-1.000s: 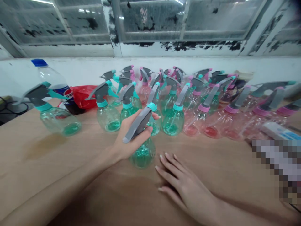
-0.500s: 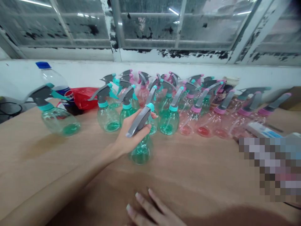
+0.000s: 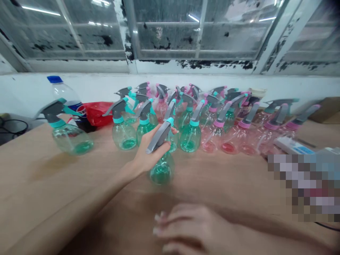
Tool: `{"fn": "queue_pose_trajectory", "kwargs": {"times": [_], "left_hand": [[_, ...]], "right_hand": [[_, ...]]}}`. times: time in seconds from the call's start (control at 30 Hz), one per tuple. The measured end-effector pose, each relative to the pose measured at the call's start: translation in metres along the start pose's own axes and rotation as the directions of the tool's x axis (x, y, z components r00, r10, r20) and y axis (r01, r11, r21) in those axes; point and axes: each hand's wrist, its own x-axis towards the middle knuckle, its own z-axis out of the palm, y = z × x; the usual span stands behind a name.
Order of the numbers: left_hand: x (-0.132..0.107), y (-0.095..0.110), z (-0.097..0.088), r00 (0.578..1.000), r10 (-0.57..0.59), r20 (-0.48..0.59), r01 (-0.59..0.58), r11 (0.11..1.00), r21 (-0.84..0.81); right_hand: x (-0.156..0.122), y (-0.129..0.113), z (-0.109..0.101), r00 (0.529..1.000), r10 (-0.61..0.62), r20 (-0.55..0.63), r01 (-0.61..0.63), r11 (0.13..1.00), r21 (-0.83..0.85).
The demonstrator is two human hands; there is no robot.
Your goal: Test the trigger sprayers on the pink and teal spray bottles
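Observation:
My left hand (image 3: 150,150) is wrapped round the neck of a green spray bottle (image 3: 160,171) with a grey trigger head and a turquoise collar. The bottle is upright in front of the row, and its base looks close to the tabletop; whether it touches I cannot tell. My right hand (image 3: 190,230) is low in the view, nearer to me, slightly blurred, with its fingers stretched out and nothing in them. Just behind the held bottle stand other green spray bottles (image 3: 190,138). Pink spray bottles (image 3: 230,140) continue the row to the right.
A lone green spray bottle (image 3: 71,138) stands at the left of the wooden table (image 3: 106,177), before a cola bottle (image 3: 62,92) and a red bag (image 3: 99,113). At right lies a white-and-blue box (image 3: 293,146) beside a blurred-out patch. A wall with windows is behind.
My right hand has come further into view, moving up and turning so its fingers point left. The left hand keeps its grip on the spray bottle, with little movement. The view has shifted slightly.

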Motion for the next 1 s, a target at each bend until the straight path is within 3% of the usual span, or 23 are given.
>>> {"fn": "queue_pose_trajectory", "kwargs": {"times": [0.17, 0.37, 0.73, 1.0], "left_hand": [[0.002, -0.001, 0.003, 1.0, -0.016, 0.012, 0.016, 1.0, 0.002], [0.008, -0.001, 0.007, 1.0, 0.009, 0.013, -0.009, 1.0, -0.018], [0.012, -0.009, 0.011, 0.999, 0.026, 0.025, -0.025, 0.999, -0.029], [0.012, 0.0, 0.011, 1.0, 0.0, 0.014, 0.0, 1.0, -0.012]], "right_hand": [[0.001, 0.044, -0.038, 0.945, 0.223, -0.239, -0.224, 0.974, 0.022], [-0.008, 0.076, -0.048, 0.877, 0.298, -0.377, -0.339, 0.939, -0.049], [-0.025, 0.102, -0.028, 0.921, 0.286, -0.265, -0.366, 0.868, -0.335], [-0.023, 0.099, -0.031, 0.936, 0.304, -0.175, -0.351, 0.831, -0.432]]}}
